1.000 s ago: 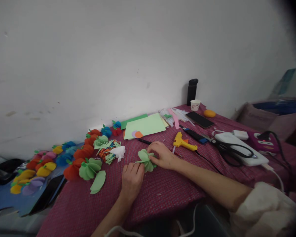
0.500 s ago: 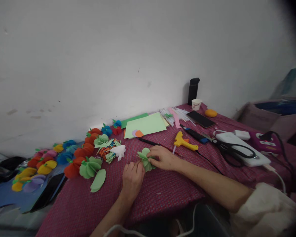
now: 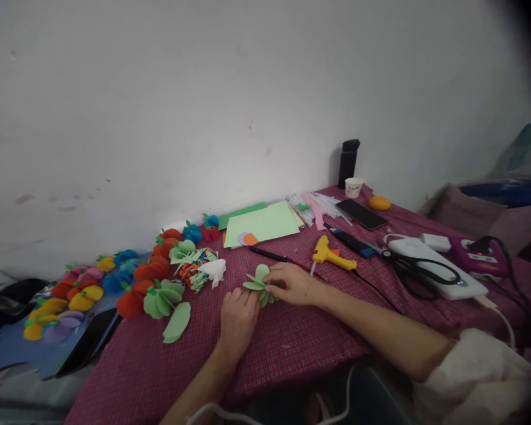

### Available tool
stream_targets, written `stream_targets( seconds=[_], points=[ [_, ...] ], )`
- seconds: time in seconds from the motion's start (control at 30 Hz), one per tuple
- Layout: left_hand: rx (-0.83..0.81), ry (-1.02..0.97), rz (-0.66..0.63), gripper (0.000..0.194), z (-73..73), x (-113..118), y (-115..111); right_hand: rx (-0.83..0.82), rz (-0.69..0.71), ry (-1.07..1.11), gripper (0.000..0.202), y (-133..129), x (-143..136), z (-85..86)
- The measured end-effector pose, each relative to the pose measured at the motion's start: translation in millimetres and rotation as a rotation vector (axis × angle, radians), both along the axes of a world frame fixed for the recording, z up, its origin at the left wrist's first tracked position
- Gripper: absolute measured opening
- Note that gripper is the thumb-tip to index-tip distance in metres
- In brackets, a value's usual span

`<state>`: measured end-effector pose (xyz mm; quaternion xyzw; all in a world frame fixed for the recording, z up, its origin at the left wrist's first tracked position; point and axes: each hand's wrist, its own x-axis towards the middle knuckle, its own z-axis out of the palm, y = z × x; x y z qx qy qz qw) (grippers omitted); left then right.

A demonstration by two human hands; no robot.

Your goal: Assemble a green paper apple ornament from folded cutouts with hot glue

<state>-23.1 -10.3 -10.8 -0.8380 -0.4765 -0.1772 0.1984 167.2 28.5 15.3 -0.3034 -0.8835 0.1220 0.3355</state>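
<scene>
A light green paper pumpkin [image 3: 262, 277] with fanned, rounded leaves sits between my two hands above the cloth. My right hand [image 3: 292, 283] grips it from the right, thumb and fingers closed on the paper. From the left, my left hand [image 3: 239, 316] has its fingers curled against the lower left side of the same piece; the fingertips are partly hidden. Left of my hands lie a stack of green paper circles [image 3: 177, 323] and a fanned green paper pumpkin [image 3: 163, 298]. A yellow glue gun [image 3: 331, 256] rests just beyond my right hand.
Paper scraps [image 3: 197, 273] and orange paper pumpkins [image 3: 153, 269] are at the left. Green sheets [image 3: 263, 226] lie at the back. Toward the right are black scissors [image 3: 413, 268] on a white power bank [image 3: 446, 283], a utility knife [image 3: 349, 241], a phone [image 3: 361, 213], a cup [image 3: 353, 188] and a bottle [image 3: 347, 164].
The leaves of the green paper pumpkin have spread apart slightly at its upper left. Both hands stay in nearly the same place on it.
</scene>
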Motion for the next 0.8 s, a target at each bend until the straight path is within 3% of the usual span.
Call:
stream_targets(
  seconds=[0.2,0.37,0.47,0.63,0.8],
  points=[
    [-0.036,-0.124,0.011,0.015,-2.1,-0.9,5.4,-0.06,0.082,0.016,0.026,1.1,-0.8,-2.3],
    [-0.071,-0.342,0.012,0.018,-5.6,-6.2,11.6,-0.113,0.116,0.086,0.06,-1.6,2.0,1.4],
    [-0.146,-0.461,0.043,0.019,-3.0,-8.1,12.5,-0.137,0.118,0.124,0.07,-2.7,3.7,4.5],
    [-0.265,-0.68,0.147,0.021,-3.2,-9.7,13.4,-0.153,0.07,0.197,0.059,1.2,3.4,2.8],
    [-0.345,-0.82,0.114,0.021,-10.9,-12.8,17.5,-0.179,0.018,0.235,0.046,4.2,2.4,-0.2]
  ],
)
